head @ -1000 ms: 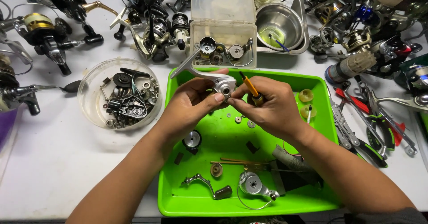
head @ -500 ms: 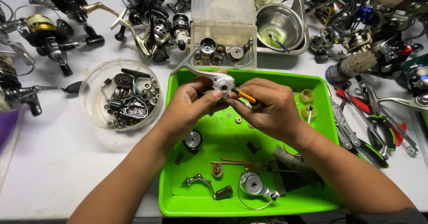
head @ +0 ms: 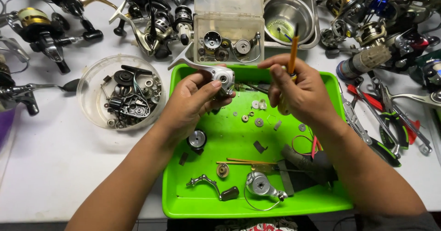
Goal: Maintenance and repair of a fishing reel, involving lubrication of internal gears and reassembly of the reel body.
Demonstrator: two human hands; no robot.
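Lying nearest in the bright green plastic tray (head: 183, 199) are a curved metal crank handle with a dark knob (head: 212, 188), a round silver side cover (head: 260, 184) and a small brass gear (head: 223, 170). Thin orange-brown sticks (head: 239, 162) lie beside a black cloth bundle (head: 305, 166).

Further up the tray floor, tiny flat washers (head: 255, 119) sit scattered and loose, with a round chrome spool cap (head: 197, 139) just left of them.

Left hand (head: 190, 102) wraps a silver-grey metal fishing reel body (head: 219, 76), thumb pressed across its side; it is held above the tray's far edge. Right hand (head: 298, 93) is closed in a fist around an orange-handled screwdriver (head: 292, 56), upright, apart from the reel body.

Risk, as a judgement: the smooth metal body could slip from the grip and knock the washers about; the tool end could also flick small parts out of the tray.

Left of the tray, a clear round plastic dish (head: 92, 111) holds dark gears and springs. Beyond it stand a translucent parts box (head: 229, 24), a shiny steel bowl (head: 287, 15) and many spinning reels (head: 41, 24). Red and green-handled pliers (head: 381, 116) lie right on the white table (head: 46, 166).
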